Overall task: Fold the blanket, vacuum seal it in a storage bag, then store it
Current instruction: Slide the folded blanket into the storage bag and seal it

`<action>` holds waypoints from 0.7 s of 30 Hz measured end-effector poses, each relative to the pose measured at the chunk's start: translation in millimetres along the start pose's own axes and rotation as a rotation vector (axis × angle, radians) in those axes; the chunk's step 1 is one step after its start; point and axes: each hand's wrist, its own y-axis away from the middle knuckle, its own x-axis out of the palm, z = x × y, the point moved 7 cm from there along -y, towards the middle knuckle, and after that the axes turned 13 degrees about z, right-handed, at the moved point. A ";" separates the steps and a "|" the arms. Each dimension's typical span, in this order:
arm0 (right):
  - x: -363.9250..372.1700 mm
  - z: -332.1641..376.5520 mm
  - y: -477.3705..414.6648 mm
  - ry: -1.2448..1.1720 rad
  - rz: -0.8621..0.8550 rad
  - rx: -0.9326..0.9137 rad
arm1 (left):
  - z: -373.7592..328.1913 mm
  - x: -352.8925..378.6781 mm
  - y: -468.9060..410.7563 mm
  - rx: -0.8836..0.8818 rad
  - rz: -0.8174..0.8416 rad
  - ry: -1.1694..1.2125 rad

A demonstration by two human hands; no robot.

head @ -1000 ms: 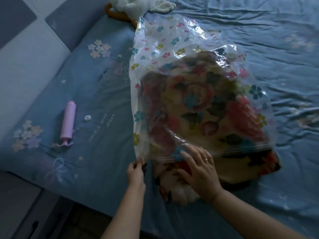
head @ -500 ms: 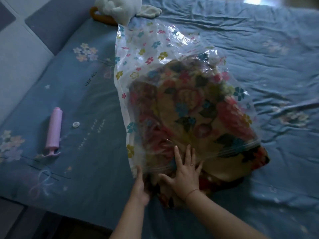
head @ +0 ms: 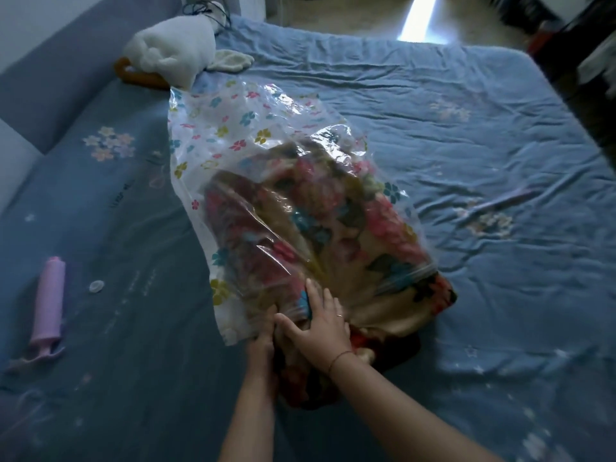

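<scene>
At 6 o'clock, the blanket is pushed deeper into the storage bag by the flat, spread right hand; the left hand apparently pinches the bag's mouth.

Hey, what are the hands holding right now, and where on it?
The left hand grips the storage bag at the near corner of its open mouth. The right hand holds nothing; it presses flat on the blanket there.

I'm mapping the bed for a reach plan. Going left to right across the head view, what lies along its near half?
Pink hand pump → small white cap → storage bag holding the floral blanket → bare blue bedsheet.
</scene>
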 end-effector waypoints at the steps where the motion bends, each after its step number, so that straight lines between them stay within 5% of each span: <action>1: -6.0 4.2 2.9 -0.039 -0.005 -0.026 | -8.3 2.8 4.1 0.049 -0.051 -0.039; 12: -54.8 45.3 60.6 -0.658 0.086 -0.377 | -127.8 94.9 97.4 0.490 -0.255 -0.530; 16: -98.9 18.7 89.3 -0.831 0.088 -0.452 | -111.4 158.9 115.2 0.576 -0.275 -0.649; 21: -183.7 -43.3 111.3 -0.819 -0.024 -0.467 | -58.1 252.6 92.9 0.467 -0.131 -0.719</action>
